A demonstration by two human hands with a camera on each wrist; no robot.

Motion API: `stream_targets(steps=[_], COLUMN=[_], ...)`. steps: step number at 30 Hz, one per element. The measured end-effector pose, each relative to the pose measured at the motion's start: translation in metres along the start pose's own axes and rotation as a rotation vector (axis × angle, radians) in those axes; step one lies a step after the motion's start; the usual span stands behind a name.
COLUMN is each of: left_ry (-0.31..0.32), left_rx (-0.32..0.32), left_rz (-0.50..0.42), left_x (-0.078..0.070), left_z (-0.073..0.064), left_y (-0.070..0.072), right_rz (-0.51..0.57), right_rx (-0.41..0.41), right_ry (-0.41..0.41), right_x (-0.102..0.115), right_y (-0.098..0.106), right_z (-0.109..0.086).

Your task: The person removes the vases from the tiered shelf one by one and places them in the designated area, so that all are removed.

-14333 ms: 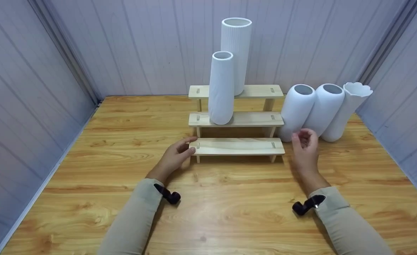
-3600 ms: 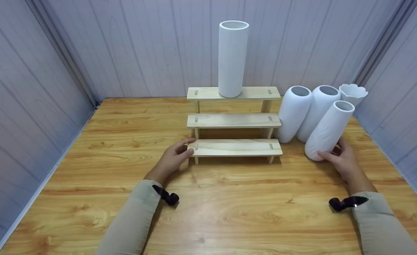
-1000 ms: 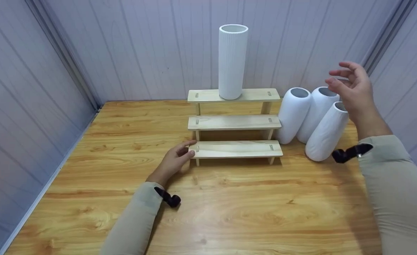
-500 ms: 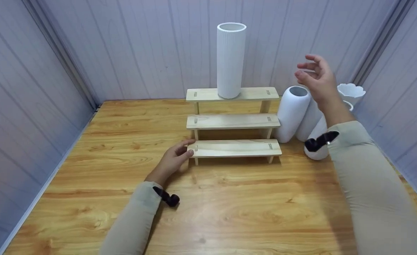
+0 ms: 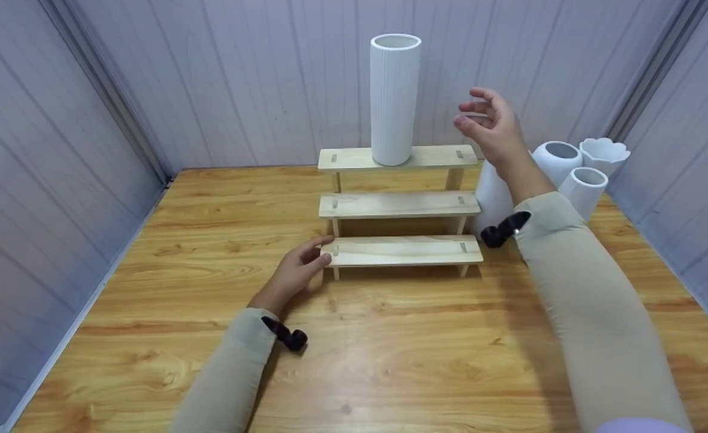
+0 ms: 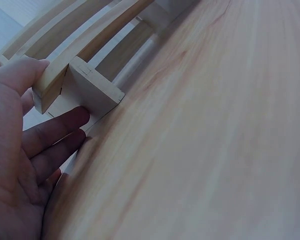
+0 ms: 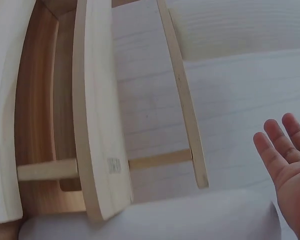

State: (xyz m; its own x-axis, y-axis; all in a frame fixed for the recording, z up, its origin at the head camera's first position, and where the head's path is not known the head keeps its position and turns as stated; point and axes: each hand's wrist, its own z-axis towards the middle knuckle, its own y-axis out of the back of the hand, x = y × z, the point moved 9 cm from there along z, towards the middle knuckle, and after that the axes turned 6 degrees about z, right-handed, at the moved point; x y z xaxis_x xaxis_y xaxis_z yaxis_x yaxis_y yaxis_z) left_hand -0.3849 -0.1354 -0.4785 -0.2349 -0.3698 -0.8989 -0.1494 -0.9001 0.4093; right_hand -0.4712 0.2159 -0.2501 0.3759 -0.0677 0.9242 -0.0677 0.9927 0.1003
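A three-step wooden display stand (image 5: 402, 255) stands at the middle of the table. My left hand (image 5: 296, 270) holds the left end of its lowest board, thumb on top; in the left wrist view two fingers (image 6: 60, 132) extend beside the leg. My right hand (image 5: 495, 132) is raised in the air, holding nothing, fingers relaxed, between the ribbed white vase (image 5: 394, 102) on the top board and the vases at right. Those are a smooth white vase (image 5: 493, 195) partly behind my forearm, another rounded one (image 5: 558, 157), a scalloped-rim vase (image 5: 604, 155) and a slim tapered vase (image 5: 585, 192).
The wooden table (image 5: 360, 361) is bounded by panelled walls at the back (image 5: 239, 90) and both sides. A lilac rounded shape (image 5: 642, 426) shows at the bottom edge, over the right sleeve.
The slim vase went from the middle board to the table at right. My right hand released it, rose, and has moved left towards the ribbed vase. My left hand stays at the stand.
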Motion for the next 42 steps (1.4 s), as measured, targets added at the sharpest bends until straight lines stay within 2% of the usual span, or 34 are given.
stream_targets(steps=[4,11,22,31,42], left_ry=[-0.002,0.015,0.003,-0.003,-0.012], left_rx=[0.000,-0.006,0.003,-0.011,0.000], left_rz=[-0.001,0.007,0.020,0.020,0.017], left_x=[0.000,0.003,0.001,0.000,0.000], left_z=[0.000,-0.001,-0.002,-0.001,0.002], left_y=[0.000,0.003,0.005,0.001,-0.001], right_rz=[0.016,0.017,0.126,0.154,0.049], right_rx=[0.017,0.055,0.061,0.042,0.064], right_ry=[0.008,-0.026,-0.079,-0.142,-0.212], right_x=[0.000,-0.002,-0.012,-0.023,-0.034], right_y=[-0.011,-0.038,-0.073,-0.082,-0.093], right_z=[0.007,0.018,0.027,0.031,0.035])
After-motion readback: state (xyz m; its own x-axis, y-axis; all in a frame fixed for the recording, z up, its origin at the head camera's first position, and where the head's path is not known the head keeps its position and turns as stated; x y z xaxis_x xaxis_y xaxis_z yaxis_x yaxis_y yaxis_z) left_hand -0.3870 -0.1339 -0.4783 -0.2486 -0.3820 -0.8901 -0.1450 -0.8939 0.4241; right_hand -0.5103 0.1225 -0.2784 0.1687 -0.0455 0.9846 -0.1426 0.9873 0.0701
